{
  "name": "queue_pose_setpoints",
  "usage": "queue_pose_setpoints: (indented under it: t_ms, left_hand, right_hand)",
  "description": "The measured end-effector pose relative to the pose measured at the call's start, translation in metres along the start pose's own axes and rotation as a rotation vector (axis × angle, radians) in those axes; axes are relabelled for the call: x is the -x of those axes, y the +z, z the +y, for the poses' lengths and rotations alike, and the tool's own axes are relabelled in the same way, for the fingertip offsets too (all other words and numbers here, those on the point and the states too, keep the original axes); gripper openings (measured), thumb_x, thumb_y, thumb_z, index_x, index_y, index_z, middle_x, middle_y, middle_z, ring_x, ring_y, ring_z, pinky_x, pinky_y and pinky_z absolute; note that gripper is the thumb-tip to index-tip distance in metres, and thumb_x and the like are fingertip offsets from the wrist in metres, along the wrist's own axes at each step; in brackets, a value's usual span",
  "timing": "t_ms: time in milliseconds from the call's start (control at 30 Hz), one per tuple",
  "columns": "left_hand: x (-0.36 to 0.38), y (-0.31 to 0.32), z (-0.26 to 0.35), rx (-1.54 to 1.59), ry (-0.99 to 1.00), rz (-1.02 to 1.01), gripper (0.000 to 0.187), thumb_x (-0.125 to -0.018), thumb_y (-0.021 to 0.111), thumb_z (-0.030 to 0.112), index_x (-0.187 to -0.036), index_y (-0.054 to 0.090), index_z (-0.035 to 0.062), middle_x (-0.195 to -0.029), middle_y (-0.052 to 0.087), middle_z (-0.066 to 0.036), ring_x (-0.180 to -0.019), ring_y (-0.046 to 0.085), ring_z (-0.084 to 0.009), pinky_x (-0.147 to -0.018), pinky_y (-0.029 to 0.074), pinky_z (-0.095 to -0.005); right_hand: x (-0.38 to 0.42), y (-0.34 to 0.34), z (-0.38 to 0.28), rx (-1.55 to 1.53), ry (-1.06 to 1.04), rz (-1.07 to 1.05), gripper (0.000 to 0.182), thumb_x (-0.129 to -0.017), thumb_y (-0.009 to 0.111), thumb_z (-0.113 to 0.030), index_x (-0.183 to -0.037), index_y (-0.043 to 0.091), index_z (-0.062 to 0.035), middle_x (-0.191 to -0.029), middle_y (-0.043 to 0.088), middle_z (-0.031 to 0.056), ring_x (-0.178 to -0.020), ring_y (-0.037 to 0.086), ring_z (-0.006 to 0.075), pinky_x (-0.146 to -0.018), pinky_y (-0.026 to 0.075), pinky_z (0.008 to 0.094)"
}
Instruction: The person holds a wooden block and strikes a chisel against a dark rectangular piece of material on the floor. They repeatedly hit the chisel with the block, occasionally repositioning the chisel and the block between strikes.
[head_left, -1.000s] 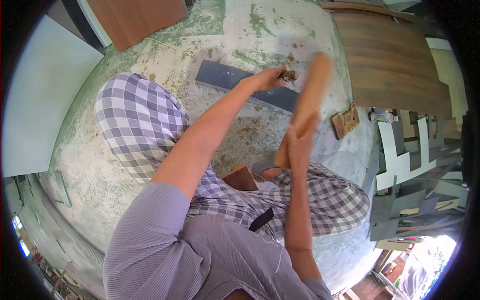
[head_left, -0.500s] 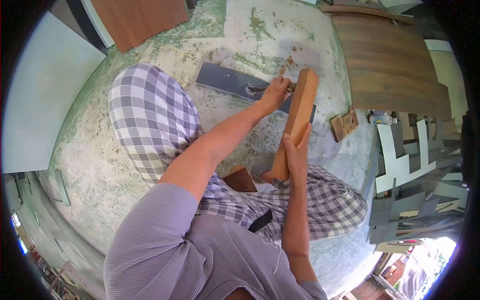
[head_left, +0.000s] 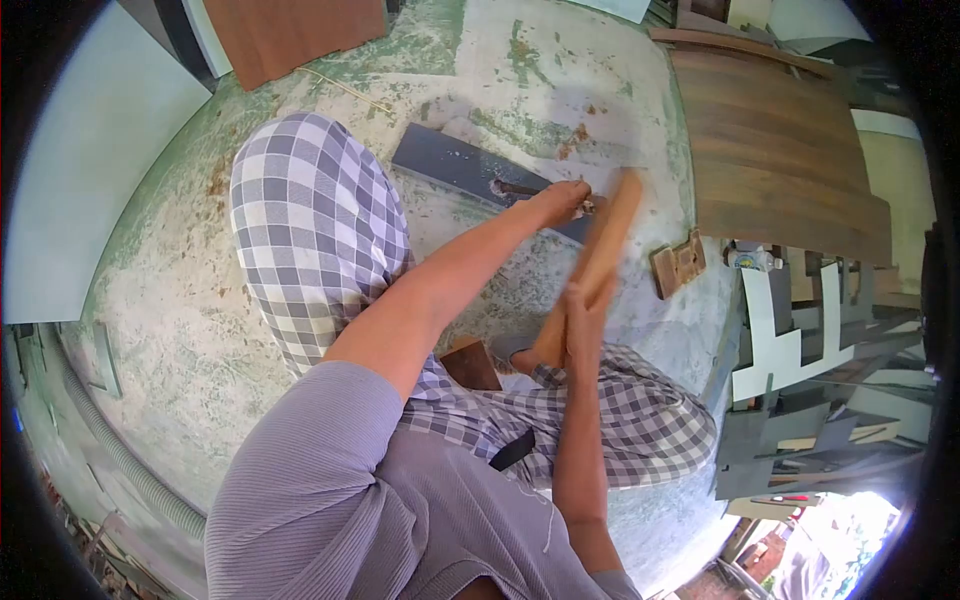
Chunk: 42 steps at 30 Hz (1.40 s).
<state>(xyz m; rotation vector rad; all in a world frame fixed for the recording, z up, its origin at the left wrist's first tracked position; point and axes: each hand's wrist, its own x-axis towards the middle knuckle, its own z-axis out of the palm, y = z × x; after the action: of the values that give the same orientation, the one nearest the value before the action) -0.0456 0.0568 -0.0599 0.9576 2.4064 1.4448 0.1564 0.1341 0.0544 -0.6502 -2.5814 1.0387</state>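
My left hand (head_left: 562, 202) is closed around a chisel-like tool (head_left: 520, 189), whose dark shaft reaches left to a small pale chipped spot on a dark grey board (head_left: 440, 163). The board lies on the floor. In my right hand (head_left: 588, 308) is a long wooden block (head_left: 612, 228), gripped near its lower end. The block is tilted and blurred, with its upper part beside the tool's right end; whether they touch is unclear.
A small notched wooden piece (head_left: 678, 264) lies right of the board, near a plastic bottle (head_left: 754, 257). A brown wooden panel (head_left: 780, 150) and stacked offcuts (head_left: 830, 400) fill the right side. Between my checkered legs sits a brown block (head_left: 470, 364). A ribbed hose (head_left: 125, 460) runs lower left.
The top of the wooden block has moved down and slightly right, and my right hand has shifted a little. My left hand still holds the tool, slightly lower in view.
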Motion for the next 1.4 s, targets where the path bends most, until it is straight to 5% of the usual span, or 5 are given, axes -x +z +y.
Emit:
queue_pose_setpoints:
  t_ms: [333,400,1067,1267,1400]
  left_hand:
    - [0.002,0.007,-0.002,-0.072,0.043,0.001,0.028,-0.074,0.066,0.007,-0.098,0.052,0.0025,-0.096,0.059,-0.018,-0.093,0.058,-0.0385,-0.080,0.047,-0.0448]
    - [0.005,0.003,-0.001,-0.117,0.039,-0.011,0.027,-0.075,0.065,0.007,-0.098,0.052,0.0028,-0.096,0.059,-0.018,-0.093,0.058,-0.0379,-0.080,0.047,-0.0444]
    - [0.033,-0.040,0.039,-0.289,-0.252,0.460,0.038,-0.074,0.071,0.012,-0.104,0.050,0.0054,-0.105,0.050,-0.013,-0.101,0.051,-0.0346,-0.080,0.049,-0.0420]
    - [0.055,-0.035,0.043,-0.231,-0.198,0.554,0.051,-0.065,0.079,0.010,-0.106,0.049,0.0048,-0.106,0.048,-0.014,-0.100,0.049,-0.0348,-0.082,0.047,-0.0423]
    - [0.061,-0.026,0.040,-0.229,-0.176,0.570,0.048,-0.065,0.079,0.009,-0.104,0.051,0.0053,-0.106,0.050,-0.013,-0.099,0.048,-0.0349,-0.081,0.046,-0.0431]
  right_hand:
    - [0.001,0.001,-0.009,-0.483,0.266,0.098,0.075,-0.089,0.052,-0.020,-0.148,0.008,-0.0027,-0.132,0.037,0.0207,-0.109,0.047,0.0274,-0.093,0.040,0.0352]
    - [0.006,0.025,0.038,-0.363,0.180,-0.216,0.064,-0.090,0.053,-0.025,-0.142,0.019,-0.0094,-0.097,0.051,0.0112,-0.073,0.055,0.0166,-0.058,0.050,0.0295]
    - [-0.012,-0.012,-0.028,-0.833,0.559,-0.343,0.057,-0.090,0.052,-0.038,-0.133,0.031,-0.0085,-0.086,0.054,0.0124,-0.063,0.057,0.0187,-0.053,0.052,0.0302]
    - [-0.014,-0.011,-0.035,-0.464,0.150,-0.217,0.072,-0.090,0.052,-0.033,-0.146,0.014,-0.0091,-0.093,0.056,0.0150,-0.068,0.056,0.0156,-0.056,0.051,0.0299]
    - [0.010,-0.005,-0.077,-0.455,0.088,-0.118,0.081,-0.085,0.057,-0.019,-0.149,0.008,-0.0063,-0.144,0.030,0.0221,-0.128,0.036,0.0319,-0.105,0.030,0.0370]
